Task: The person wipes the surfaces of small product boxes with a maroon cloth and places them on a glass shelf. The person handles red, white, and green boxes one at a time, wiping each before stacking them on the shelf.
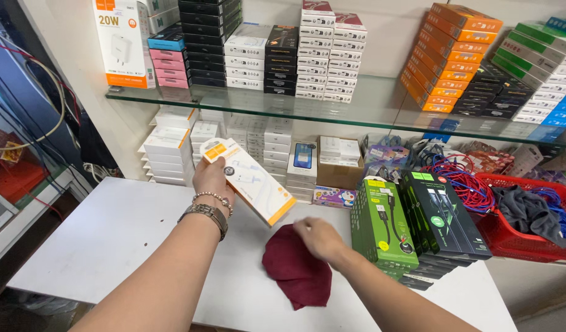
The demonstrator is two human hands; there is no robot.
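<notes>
Both forearms reach out over the white surface (110, 240).
I hold a white-and-orange cable box (249, 179) up in my left hand (212, 178); my right hand (320, 237) pinches the maroon cloth (295, 270) just below it, seemingly ready to wipe the box.
</notes>
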